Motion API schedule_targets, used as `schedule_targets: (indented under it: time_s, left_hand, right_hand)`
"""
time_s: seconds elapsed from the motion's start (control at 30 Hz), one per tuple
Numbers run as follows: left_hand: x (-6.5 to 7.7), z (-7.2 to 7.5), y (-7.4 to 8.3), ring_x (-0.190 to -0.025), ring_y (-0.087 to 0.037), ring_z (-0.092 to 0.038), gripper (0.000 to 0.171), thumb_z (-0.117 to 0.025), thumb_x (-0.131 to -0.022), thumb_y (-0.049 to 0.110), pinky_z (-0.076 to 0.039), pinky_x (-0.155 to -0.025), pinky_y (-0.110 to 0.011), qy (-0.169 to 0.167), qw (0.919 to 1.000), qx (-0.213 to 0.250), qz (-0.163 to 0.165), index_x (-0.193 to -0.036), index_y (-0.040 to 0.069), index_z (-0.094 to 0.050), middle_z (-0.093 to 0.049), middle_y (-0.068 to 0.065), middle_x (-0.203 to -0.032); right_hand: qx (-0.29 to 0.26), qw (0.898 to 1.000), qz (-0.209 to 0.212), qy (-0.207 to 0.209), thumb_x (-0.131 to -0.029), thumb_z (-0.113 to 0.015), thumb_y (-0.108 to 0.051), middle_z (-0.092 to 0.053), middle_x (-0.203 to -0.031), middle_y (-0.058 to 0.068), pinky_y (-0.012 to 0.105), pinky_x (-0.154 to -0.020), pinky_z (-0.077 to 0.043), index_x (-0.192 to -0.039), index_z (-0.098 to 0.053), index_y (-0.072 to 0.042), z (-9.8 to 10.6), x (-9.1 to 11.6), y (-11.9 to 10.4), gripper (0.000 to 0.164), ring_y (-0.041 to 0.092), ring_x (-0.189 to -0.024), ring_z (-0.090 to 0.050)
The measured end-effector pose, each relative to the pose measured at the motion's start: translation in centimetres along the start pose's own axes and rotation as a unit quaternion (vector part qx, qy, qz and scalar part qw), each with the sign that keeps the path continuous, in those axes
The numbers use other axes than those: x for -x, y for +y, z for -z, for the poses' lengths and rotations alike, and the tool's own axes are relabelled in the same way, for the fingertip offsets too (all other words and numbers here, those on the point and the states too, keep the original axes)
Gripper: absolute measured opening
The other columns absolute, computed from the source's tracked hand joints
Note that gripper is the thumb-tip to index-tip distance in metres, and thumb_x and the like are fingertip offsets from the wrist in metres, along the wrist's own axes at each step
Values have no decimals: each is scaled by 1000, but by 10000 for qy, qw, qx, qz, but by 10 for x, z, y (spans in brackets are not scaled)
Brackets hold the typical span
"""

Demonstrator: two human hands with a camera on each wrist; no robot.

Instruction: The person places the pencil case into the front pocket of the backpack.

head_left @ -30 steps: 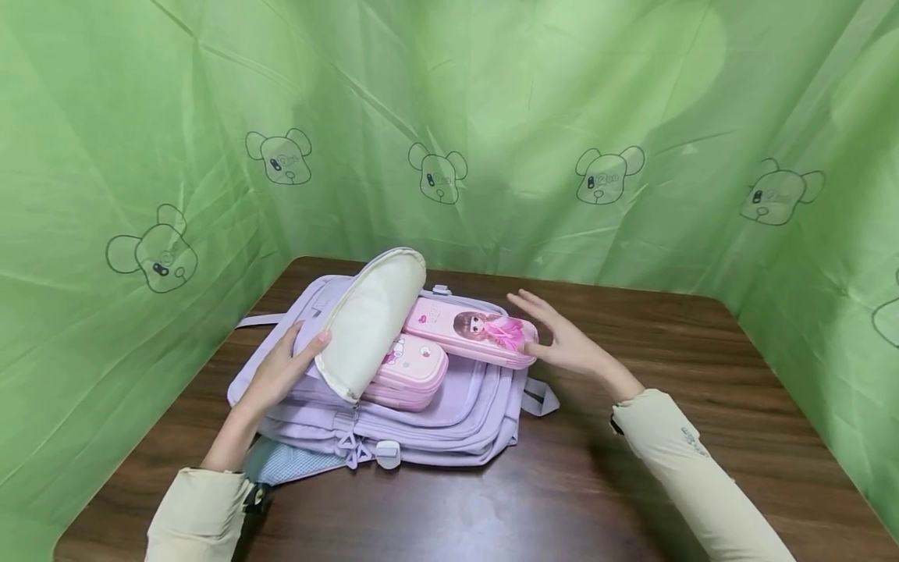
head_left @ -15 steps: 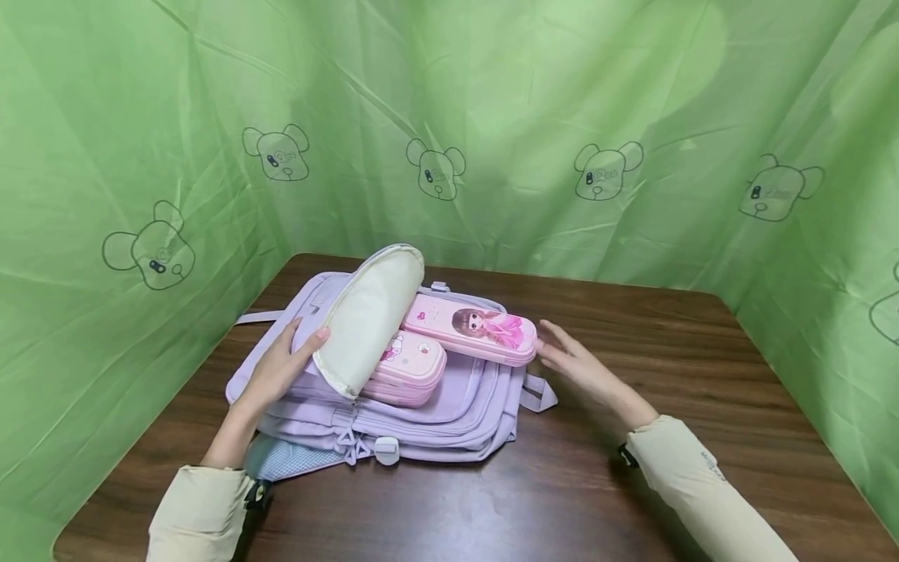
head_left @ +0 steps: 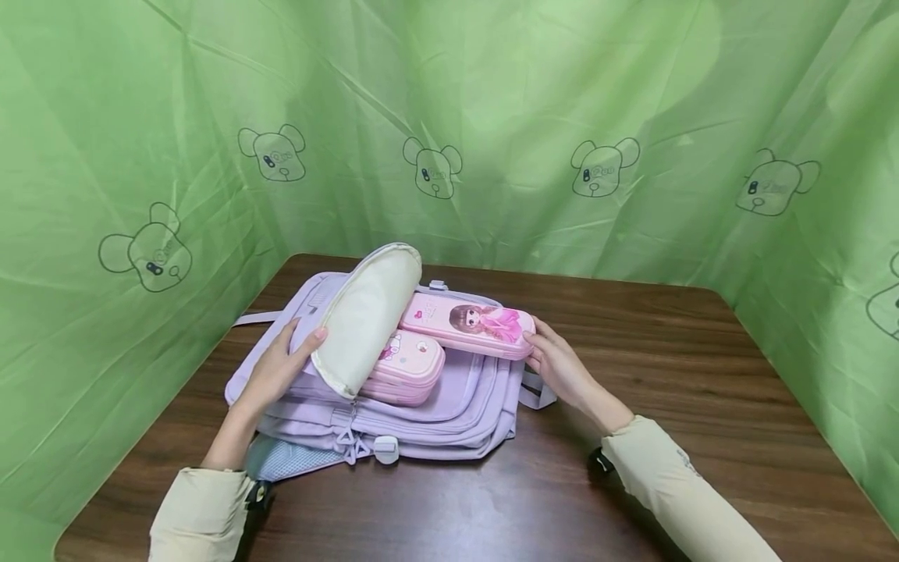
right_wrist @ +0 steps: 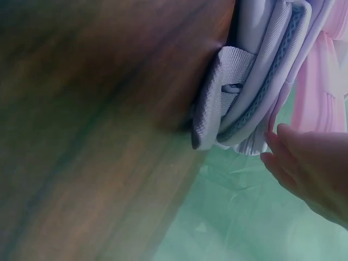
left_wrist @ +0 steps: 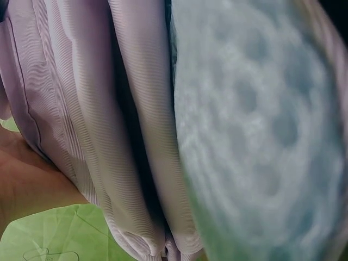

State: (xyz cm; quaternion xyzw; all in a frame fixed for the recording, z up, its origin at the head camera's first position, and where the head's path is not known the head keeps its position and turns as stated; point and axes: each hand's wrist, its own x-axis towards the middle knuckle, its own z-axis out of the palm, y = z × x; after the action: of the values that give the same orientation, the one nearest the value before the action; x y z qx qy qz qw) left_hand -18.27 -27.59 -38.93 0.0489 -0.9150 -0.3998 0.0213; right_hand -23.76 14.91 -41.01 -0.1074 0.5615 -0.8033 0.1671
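A lilac backpack (head_left: 460, 410) lies on the table, its front pocket flap (head_left: 368, 324) folded up to show a white lining. My left hand (head_left: 274, 375) holds that flap, thumb on the lining, fingers behind. Two pink pencil cases stick out from under it. The nearer one, the pencil case with a cartoon print (head_left: 417, 367), sits partly covered. Farther back, the pencil case with a doll picture (head_left: 431, 312) reaches to the bag's right edge. My right hand (head_left: 565, 371) grips its right end. In the right wrist view, this hand's fingers (right_wrist: 285, 157) overlap the bag's edge.
The dark wooden table (head_left: 646, 351) extends right of the bag. A grey strap (head_left: 537, 390) lies at the bag's right side and light blue mesh (head_left: 291, 460) at its near left. Green fabric (head_left: 513, 117) with bear-head drawings surrounds the table's back and sides.
My right hand drew back from over the doll pencil case to its right, then came in and took hold of its end. The left hand keeps its grip on the flap.
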Motion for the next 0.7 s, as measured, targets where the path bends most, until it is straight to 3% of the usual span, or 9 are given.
schedule_targets:
  time_s: [0.1,0.2,0.37,0.53,0.7]
  left_hand:
    - [0,0,0,-132,-50,-14,90,-38,-90,63,-15,-102,-63,-6,10000,-8,-6,-149,3,-6,-12,-30,-148]
    - [1,0,1,-132,-50,-14,90,-38,-91,62,-15,-102,-64,-3,10000,-12,-2,-149,2,-6,-12,-31,-148]
    - [1,0,0,-132,-50,-14,89,-38,-91,62,-14,-103,-63,23,10000,-47,-22,-149,2,-6,-12,-31,-148]
    - [1,-1,0,-132,-50,-14,89,-38,-91,61,-14,-103,-63,26,10000,-56,-53,-149,1,-6,-12,-31,-148]
    - [1,-1,-1,-132,-50,-14,89,-37,-91,61,-14,-103,-63,23,10000,-64,-37,-149,1,-6,-12,-31,-148]
  right_hand:
    - [267,9995,144,74,-95,-42,-3,-2,-152,19,38,-110,-18,-148,6,-2,-4,-2,0,71,26,-136,-16]
    - [892,9954,310,176,-92,-50,-1,0,-154,16,37,-110,-16,-148,7,-6,-7,-4,0,81,22,-137,-13]
    - [1762,9812,766,200,-85,-60,3,-11,-153,16,33,-105,-30,-150,2,-9,-8,-6,-1,91,28,-133,-27]
    - [1839,9781,948,234,-85,-59,8,-18,-151,17,21,-94,-41,-150,-3,-6,-8,-9,-2,87,30,-128,-35]
    - [1835,9775,1003,261,-86,-58,8,-19,-151,16,22,-93,-42,-150,-5,-7,-9,-13,-4,84,31,-127,-37]
